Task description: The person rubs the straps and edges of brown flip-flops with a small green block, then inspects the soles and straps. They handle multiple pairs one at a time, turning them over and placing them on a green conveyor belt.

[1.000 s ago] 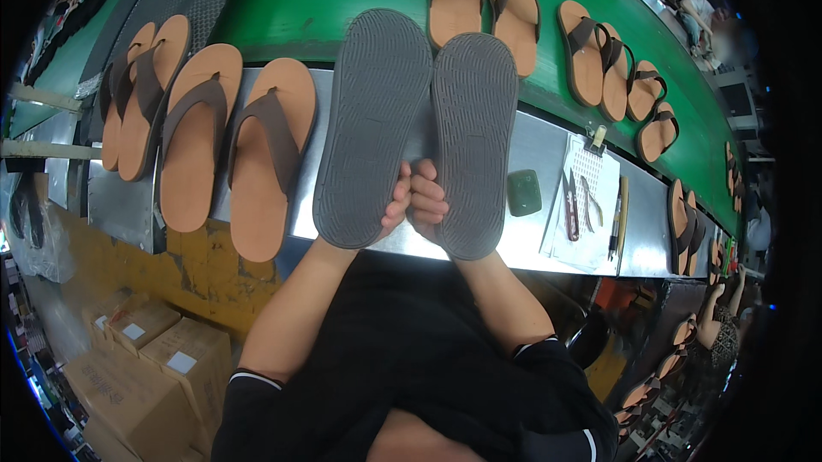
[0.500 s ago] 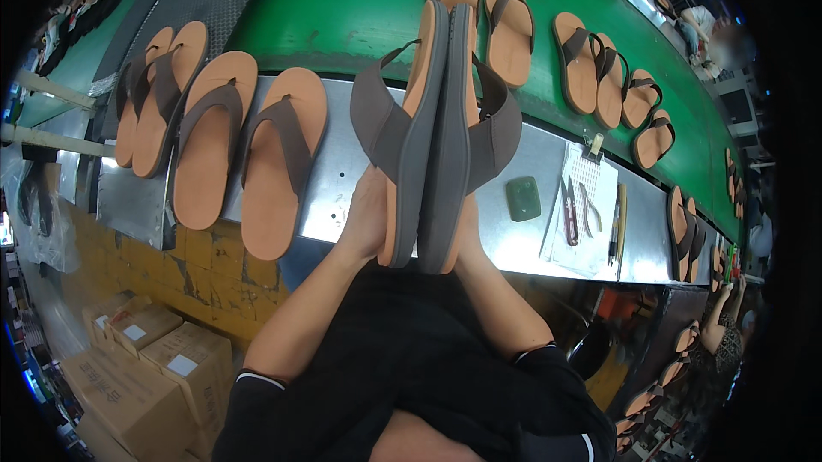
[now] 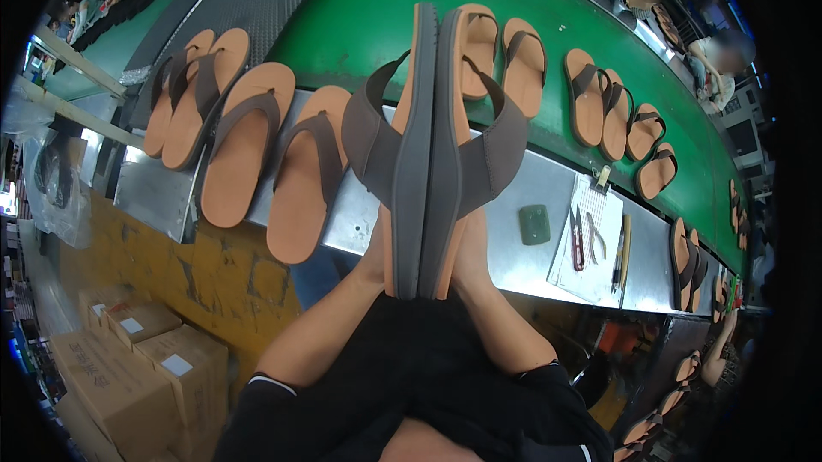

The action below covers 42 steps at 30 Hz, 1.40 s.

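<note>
Two brown-strapped flip-flops stand upright before me, pressed sole to sole, their tan footbeds facing outward. My left hand [image 3: 374, 250] is closed around the heel end of the left flip-flop [image 3: 409, 179]. At the heel of the right flip-flop [image 3: 445, 179], my right hand [image 3: 470, 250] grips in the same way. Most of the fingers are hidden behind the footbeds and straps. Just left of the held pair, two more flip-flops, one nearer [image 3: 304, 192] and one farther left [image 3: 244, 154], lie on the metal bench edge [image 3: 505, 192].
Several matching flip-flops [image 3: 589, 102] lie on the green belt [image 3: 360, 25] beyond. Right of my hands are a green block [image 3: 534, 225], a clipboard [image 3: 561, 261] and a red-handled tool [image 3: 577, 239]. Cartons [image 3: 128, 376] stand at lower left. Co-workers sit across the belt.
The view has shifted, so the bench and belt appear lower and farther right. Both hands keep hold of the paired flip-flops, whose heels now sit lower in the picture.
</note>
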Tool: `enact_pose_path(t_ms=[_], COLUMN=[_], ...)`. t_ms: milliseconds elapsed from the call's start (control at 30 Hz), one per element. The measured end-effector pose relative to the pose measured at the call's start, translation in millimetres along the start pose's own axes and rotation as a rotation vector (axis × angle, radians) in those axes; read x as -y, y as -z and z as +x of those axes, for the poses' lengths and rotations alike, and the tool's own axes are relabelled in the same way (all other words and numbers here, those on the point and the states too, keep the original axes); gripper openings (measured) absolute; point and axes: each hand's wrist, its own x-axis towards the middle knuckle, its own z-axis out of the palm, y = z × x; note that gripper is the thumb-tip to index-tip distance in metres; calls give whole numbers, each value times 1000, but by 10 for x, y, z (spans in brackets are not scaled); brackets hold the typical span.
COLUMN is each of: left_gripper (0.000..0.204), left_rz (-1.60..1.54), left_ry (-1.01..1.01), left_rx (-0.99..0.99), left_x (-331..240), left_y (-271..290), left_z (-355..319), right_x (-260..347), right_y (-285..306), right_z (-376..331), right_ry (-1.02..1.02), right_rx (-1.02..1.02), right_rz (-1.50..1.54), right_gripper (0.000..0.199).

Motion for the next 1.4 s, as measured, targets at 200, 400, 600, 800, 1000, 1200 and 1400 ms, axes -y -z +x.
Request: enact_pose_path(t_ms=[200,400,600,800,1000,1200,1400], left_gripper=[55,57,99,114,94,90,90], left_rz=[-208,108,916,671,765,798,691], left_ry=[-178,-489,-775,-771,-527,-531,-378], left_rx=[77,-140,-266,29,25,33,-20], left_x=[-241,-472,-381,-241,-207,-246,-297], left_y=[-136,-233,-479,-612,-610,-584,-540], left_z=[42,138,-95,-139,-214,-215,-171], right_x=[359,702,529,273,243,188,111], right_y=[-190,-164,149,411,394,387,381], right_z=[196,-9,384,432,381,356,343], right_ry=[235,339,-44,-230,-244,-226,-285], right_rx=[45,205,346,405,303,398,363], right_rz=[-159,-199,237,670,682,675,632], right_gripper=[60,68,55,57,57,57,57])
